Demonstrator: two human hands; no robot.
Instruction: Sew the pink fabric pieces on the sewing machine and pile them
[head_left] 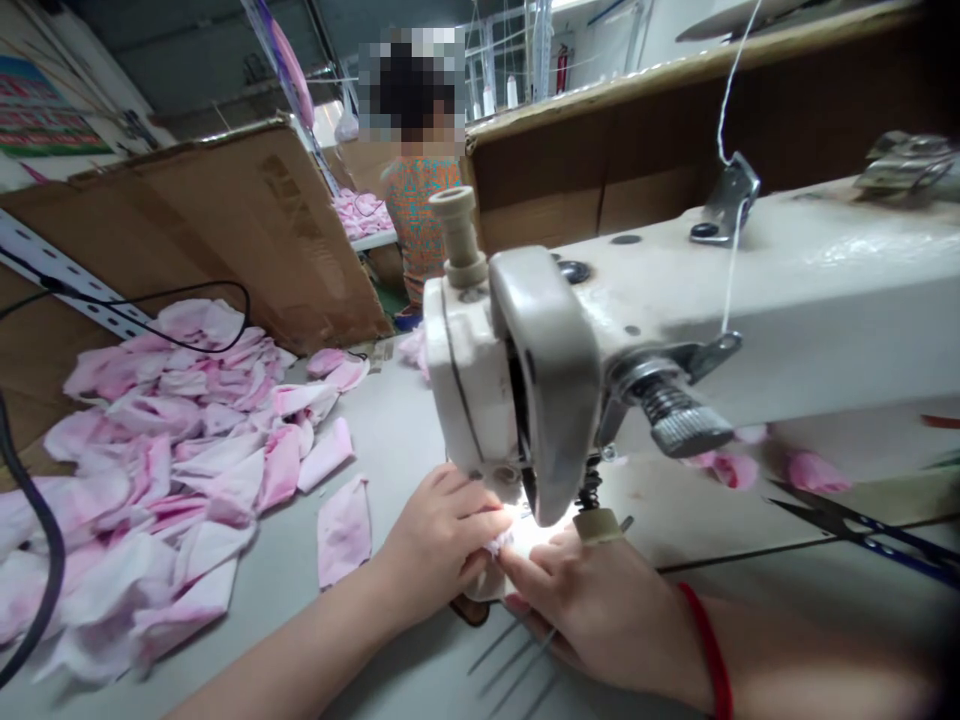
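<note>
A white sewing machine (810, 310) stands in front of me, its lamp lighting the needle area. Just below the head, my left hand (450, 530) pinches a small pale pink fabric piece (498, 543), fingers closed. My right hand (592, 605), a red band at its wrist, closes on the same piece from the other side. Most of that cloth is hidden by my fingers and washed out by the glare, and the needle tip cannot be made out. A separate pink-white fabric piece (345, 530) lies flat on the table left of my left hand.
A large heap of pink-white fabric pieces (172, 450) covers the table's left side. Scissors (862, 530) lie at the right by small pink rolled pieces (817, 470). Cardboard panels (225, 230) border the table; a black cable (34, 510) hangs left. A person (424, 215) is beyond.
</note>
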